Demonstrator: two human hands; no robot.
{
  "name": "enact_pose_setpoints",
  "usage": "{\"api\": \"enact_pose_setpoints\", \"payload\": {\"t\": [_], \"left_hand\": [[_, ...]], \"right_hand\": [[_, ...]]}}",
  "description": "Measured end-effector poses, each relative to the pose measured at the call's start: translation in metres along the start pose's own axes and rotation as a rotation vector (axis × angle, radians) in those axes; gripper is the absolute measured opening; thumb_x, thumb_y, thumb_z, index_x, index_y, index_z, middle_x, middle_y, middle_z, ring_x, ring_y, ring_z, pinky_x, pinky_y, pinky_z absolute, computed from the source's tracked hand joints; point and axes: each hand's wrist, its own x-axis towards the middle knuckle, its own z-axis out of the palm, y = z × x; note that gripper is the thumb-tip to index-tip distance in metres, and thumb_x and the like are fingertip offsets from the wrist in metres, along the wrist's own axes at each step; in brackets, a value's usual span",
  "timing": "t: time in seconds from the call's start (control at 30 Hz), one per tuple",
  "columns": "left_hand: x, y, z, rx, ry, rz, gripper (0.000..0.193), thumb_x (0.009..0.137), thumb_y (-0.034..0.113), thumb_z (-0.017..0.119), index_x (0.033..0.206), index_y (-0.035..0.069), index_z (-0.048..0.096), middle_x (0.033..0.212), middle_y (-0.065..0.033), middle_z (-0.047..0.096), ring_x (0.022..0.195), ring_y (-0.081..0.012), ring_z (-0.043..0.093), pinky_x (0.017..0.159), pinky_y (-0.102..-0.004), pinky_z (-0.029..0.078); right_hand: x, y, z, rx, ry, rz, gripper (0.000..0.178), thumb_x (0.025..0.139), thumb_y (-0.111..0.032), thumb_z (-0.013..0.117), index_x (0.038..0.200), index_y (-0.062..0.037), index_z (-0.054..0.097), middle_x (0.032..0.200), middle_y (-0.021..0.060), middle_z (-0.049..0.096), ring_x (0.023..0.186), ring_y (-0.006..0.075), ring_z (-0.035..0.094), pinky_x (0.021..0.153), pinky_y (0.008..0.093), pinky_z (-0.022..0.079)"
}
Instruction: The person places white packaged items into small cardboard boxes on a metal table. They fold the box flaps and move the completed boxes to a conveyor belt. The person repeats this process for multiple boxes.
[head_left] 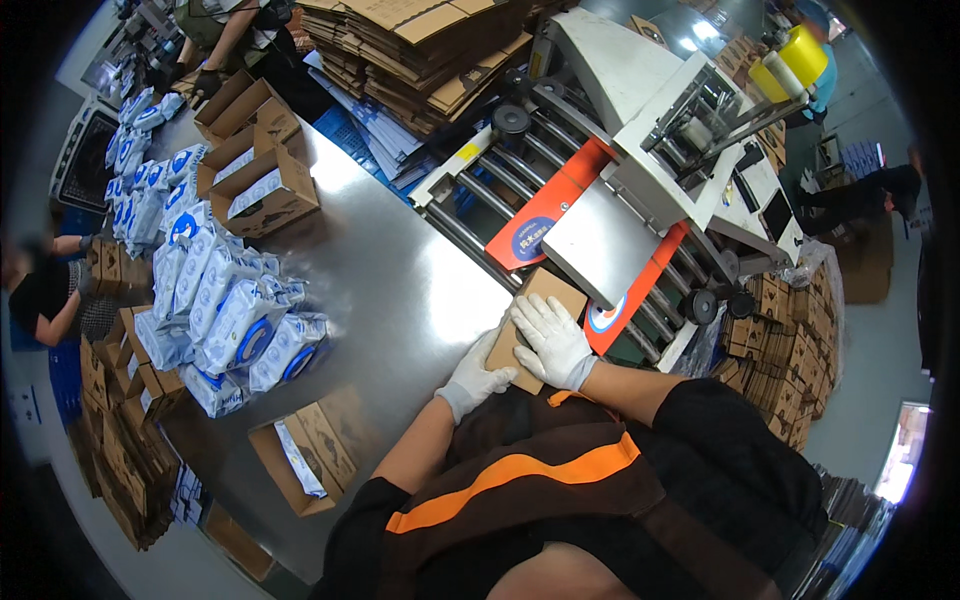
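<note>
Box [565, 287] in work, apparently folded shut, is at the edge of the table [400, 270], just beside the roller machine [625, 235]. Heaped packs [235, 295] at left suggest plenty is left to do. Open boxes [282, 208] beyond them already hold packs, as does a nearer carton [322, 443], both with closing seemingly left. Right hand [555, 345] lies flat, fingers spread, on top; left hand [472, 378] cups the side, firmness unclear.

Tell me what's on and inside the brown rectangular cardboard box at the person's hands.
The white-gloved right hand lies flat on the brown rectangular cardboard box; the white-gloved left hand touches its left side. Its inside can't be seen: closed cardboard covers it.
</note>
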Motion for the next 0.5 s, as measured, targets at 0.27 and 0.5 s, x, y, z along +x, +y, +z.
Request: {"api": "enact_pose_setpoints", "payload": {"t": [0.27, 0.5], "left_hand": [[0.072, 0.013, -0.008, 0.559, 0.055, 0.241, 0.064, 0.088, 0.007, 0.073, 0.147, 0.005, 0.047, 0.125, -0.0172, 0.066, 0.111, -0.0316, 0.065, 0.099, -0.0394, 0.052], [-0.031, -0.026, -0.173, 1.047, 1.202, 0.079, 0.062, 0.091, 0.026, 0.071, 0.146, 0.004, 0.052, 0.149, -0.0199, 0.051, 0.142, -0.0390, 0.043, 0.120, -0.0538, 0.031]], "right_hand": [[0.051, 0.018, -0.030, 0.281, -0.026, 0.084, 0.034, 0.096, -0.013, 0.060, 0.126, 0.0012, 0.065, 0.129, 0.0220, 0.066, 0.125, 0.0416, 0.061, 0.110, 0.0493, 0.046], [0.358, -0.071, -0.035, 0.189, 0.346, -0.420, 0.043, 0.091, -0.017, 0.069, 0.130, -0.0021, 0.061, 0.132, 0.0198, 0.063, 0.127, 0.0381, 0.057, 0.111, 0.0462, 0.044]]}}
